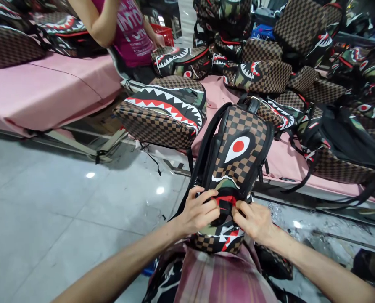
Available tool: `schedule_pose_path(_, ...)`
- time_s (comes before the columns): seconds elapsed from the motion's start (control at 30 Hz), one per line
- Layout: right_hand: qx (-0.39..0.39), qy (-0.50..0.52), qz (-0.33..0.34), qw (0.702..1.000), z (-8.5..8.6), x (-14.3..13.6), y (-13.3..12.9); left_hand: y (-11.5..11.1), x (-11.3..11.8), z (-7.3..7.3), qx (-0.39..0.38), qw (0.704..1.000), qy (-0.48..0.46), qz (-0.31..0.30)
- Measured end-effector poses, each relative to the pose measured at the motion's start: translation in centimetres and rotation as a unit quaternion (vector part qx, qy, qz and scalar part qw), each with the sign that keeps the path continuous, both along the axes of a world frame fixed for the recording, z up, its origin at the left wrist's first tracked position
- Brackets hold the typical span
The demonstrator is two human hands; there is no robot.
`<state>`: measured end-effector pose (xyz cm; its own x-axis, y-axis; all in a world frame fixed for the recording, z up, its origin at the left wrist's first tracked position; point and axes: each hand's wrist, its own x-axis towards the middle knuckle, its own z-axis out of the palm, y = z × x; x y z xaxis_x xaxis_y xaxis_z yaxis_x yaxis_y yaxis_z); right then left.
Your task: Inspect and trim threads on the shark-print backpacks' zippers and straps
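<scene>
A brown-and-black checkered backpack (pixel 238 126) with a white and red eye print leans between my lap and the table edge. Its side pocket has a red-lined opening, and both of my hands are at that rim. My left hand (pixel 203 210) pinches the pocket's left edge with curled fingers. On the opposite edge, my right hand (pixel 253 219) is closed on the rim too. Below my hands, the backpack's lower end shows camouflage and white teeth print and rests against a pink plaid cloth (pixel 219 275) on my lap.
Another checkered backpack (pixel 165 109) with shark teeth lies on the pink-covered table (pixel 280 162). More such backpacks (pixel 266 75) pile up behind and to the right. A person in a magenta shirt (pixel 129 33) is across the table. Scraps (pixel 320 244) litter the tiled floor (pixel 64 219).
</scene>
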<state>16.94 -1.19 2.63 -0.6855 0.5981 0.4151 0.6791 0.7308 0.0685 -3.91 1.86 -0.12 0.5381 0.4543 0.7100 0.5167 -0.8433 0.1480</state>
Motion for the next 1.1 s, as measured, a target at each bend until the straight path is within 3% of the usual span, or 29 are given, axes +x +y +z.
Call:
schedule_pose_path(0.2,-0.015,0.02,-0.009,1.0,-0.2,-0.1,-0.2,0.3,-0.1,0.2,-0.036,0.999,0.003,-0.03)
schedule_pose_path(0.3,-0.057,0.04,-0.013,0.997,0.3,0.7,0.0,-0.1,0.3,0.8,-0.104,0.994,0.001,-0.022)
schedule_pose_path(0.4,-0.095,0.035,-0.018,0.995,2.4,2.1,0.8,-0.9,0.7,1.5,-0.174,0.985,0.007,-0.006)
schedule_pose_path(0.57,-0.033,-0.083,-0.1,0.991,6.9,3.1,3.1,-2.0,1.1,2.0,-0.209,0.977,-0.006,-0.031)
schedule_pose_path(0.67,-0.032,-0.133,-0.026,0.99,7.8,2.5,4.6,-2.2,1.0,1.9,-0.212,0.977,-0.019,-0.031)
schedule_pose_path(0.83,-0.056,-0.173,0.13,0.975,7.0,1.0,6.9,-2.3,1.0,1.7,-0.216,0.976,-0.013,-0.022)
schedule_pose_path(1.1,-0.08,-0.191,0.192,0.959,6.1,0.3,8.2,-2.2,1.2,1.8,-0.217,0.976,-0.018,-0.015)
